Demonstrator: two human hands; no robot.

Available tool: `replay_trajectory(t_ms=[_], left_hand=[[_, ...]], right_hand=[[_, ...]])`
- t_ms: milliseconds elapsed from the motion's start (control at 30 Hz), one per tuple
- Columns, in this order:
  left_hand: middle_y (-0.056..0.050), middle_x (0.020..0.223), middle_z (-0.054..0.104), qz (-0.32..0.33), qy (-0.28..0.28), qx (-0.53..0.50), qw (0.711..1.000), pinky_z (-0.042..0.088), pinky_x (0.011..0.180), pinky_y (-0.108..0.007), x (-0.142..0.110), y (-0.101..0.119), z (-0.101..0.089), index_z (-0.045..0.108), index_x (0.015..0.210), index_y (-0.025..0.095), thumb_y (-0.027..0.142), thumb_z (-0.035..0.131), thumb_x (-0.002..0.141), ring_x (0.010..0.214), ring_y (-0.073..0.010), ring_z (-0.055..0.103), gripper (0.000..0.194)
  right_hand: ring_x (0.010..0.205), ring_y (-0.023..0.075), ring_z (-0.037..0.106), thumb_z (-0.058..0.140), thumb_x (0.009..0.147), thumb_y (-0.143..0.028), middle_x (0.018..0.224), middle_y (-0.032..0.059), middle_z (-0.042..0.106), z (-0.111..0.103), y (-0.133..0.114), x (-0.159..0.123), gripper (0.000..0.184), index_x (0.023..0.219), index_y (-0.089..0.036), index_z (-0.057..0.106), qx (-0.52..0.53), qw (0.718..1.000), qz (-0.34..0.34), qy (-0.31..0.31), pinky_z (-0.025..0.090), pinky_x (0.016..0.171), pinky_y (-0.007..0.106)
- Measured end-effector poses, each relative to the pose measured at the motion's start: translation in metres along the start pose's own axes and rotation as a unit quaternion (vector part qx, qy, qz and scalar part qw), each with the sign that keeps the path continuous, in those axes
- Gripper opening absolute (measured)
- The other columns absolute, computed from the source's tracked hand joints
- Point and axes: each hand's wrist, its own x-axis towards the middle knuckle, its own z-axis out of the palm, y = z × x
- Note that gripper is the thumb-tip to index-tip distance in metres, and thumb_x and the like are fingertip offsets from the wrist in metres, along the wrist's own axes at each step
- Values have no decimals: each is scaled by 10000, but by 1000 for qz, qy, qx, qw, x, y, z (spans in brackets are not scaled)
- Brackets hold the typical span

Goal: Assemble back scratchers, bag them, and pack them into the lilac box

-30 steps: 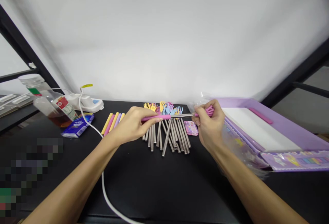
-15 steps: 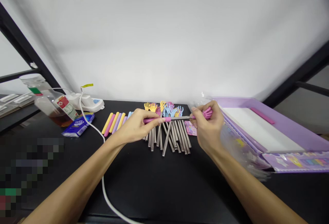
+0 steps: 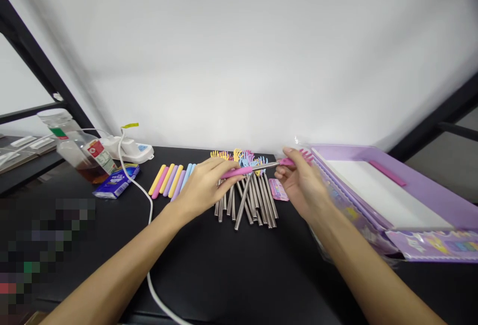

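Observation:
A pink back scratcher (image 3: pixel 244 170) with a metal rod spans the space between my hands. My left hand (image 3: pixel 203 183) is closed on its pink grip. At the other end, the thumb and fingers of my right hand (image 3: pixel 300 180) pinch the pink hand-shaped head (image 3: pixel 306 156). Beneath and behind lies a pile of metal rods (image 3: pixel 257 200) topped with yellow, pink and blue hand-shaped heads (image 3: pixel 244 158). Left of my left hand, several coloured grips (image 3: pixel 168 178) in yellow, pink, purple and blue lie side by side on the black table (image 3: pixel 231 275).
To the right is a purple box (image 3: pixel 411 185) with clear plastic along its side and a pink strip inside. A small pink packet (image 3: pixel 278 189) lies near my right hand. Leftward are a bottle (image 3: pixel 84 151), blue tissue pack (image 3: pixel 117 181), power strip (image 3: pixel 138 151) and white cable (image 3: pixel 151 210).
The back scratcher now slants, its head end higher. My left hand has shifted slightly right in view, and my right hand's fingers have loosened somewhat around the head. The whole view has shifted slightly.

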Motion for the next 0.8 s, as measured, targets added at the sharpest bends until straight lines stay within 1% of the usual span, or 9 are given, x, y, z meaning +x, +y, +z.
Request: replay_trajectory(t_ms=[67, 100, 167, 233, 367, 500, 600, 667, 800], left_hand=[[-75, 936, 726, 31, 17, 34, 999, 518, 726, -300, -2, -2, 3, 656, 1075, 158, 241, 609, 961, 783, -154, 634, 150], [-69, 922, 726, 41, 21, 43, 998, 519, 715, -298, -3, -3, 5, 652, 1081, 162, 239, 613, 960, 766, -150, 628, 149], [-60, 903, 725, 53, 30, 41, 997, 520, 701, -297, -4, -3, 6, 652, 1097, 163, 232, 620, 957, 745, -144, 619, 159], [-62, 903, 725, 55, 34, 18, 998, 524, 700, -299, -5, -1, 7, 661, 1112, 157, 222, 629, 951, 755, -145, 621, 177], [-78, 907, 729, 46, 30, -36, 998, 535, 713, -303, -5, 6, 10, 694, 1123, 142, 226, 627, 954, 792, -149, 638, 200], [-57, 823, 717, -6, 10, -91, 996, 489, 618, -279, -3, 13, 10, 732, 1132, 169, 269, 608, 967, 676, -129, 587, 229], [-10, 671, 638, -62, -13, -140, 988, 392, 518, -253, 0, 18, 7, 766, 1091, 185, 290, 610, 963, 565, -104, 472, 228], [9, 598, 576, -94, -27, -159, 982, 332, 493, -253, 2, 20, 5, 789, 1026, 178, 307, 621, 953, 536, -97, 411, 224], [-3, 597, 588, -166, -64, -195, 965, 289, 486, -256, 2, 20, 5, 804, 976, 162, 368, 636, 933, 540, -98, 395, 269]], right_hand=[[403, 59, 412, 835, 686, -437, 545, -57, 535, 0, 2, -1, 385, 698, -202, 530, -26, 998, 57, -25, 321, 383, 206], [368, 51, 362, 804, 715, -488, 507, -57, 507, 0, 2, -2, 412, 655, -199, 516, -46, 996, 66, -29, 263, 355, 209], [331, 44, 282, 750, 757, -555, 435, -71, 429, 0, 4, -4, 474, 596, -203, 476, -75, 995, 53, -29, 181, 339, 216], [331, 43, 255, 742, 768, -554, 400, -85, 351, 3, 6, -7, 526, 545, -207, 417, -88, 995, 18, -39, 159, 349, 219], [368, 48, 214, 736, 784, -486, 418, -97, 235, 7, 12, -11, 571, 498, -217, 322, -80, 992, -21, -91, 185, 386, 234], [404, 64, 205, 678, 846, -446, 465, -89, 200, 8, 17, -15, 562, 511, -222, 287, -70, 990, -66, -102, 219, 411, 252], [406, 73, 215, 621, 897, -448, 474, -82, 209, 7, 22, -16, 547, 526, -223, 289, -66, 988, -88, -112, 223, 412, 258], [404, 76, 213, 595, 918, -463, 477, -81, 203, 7, 26, -15, 551, 530, -225, 284, -61, 985, -95, -130, 218, 411, 261], [418, 82, 220, 595, 920, -487, 479, -79, 208, 4, 32, -14, 555, 533, -227, 295, -76, 983, -94, -138, 225, 426, 263]])
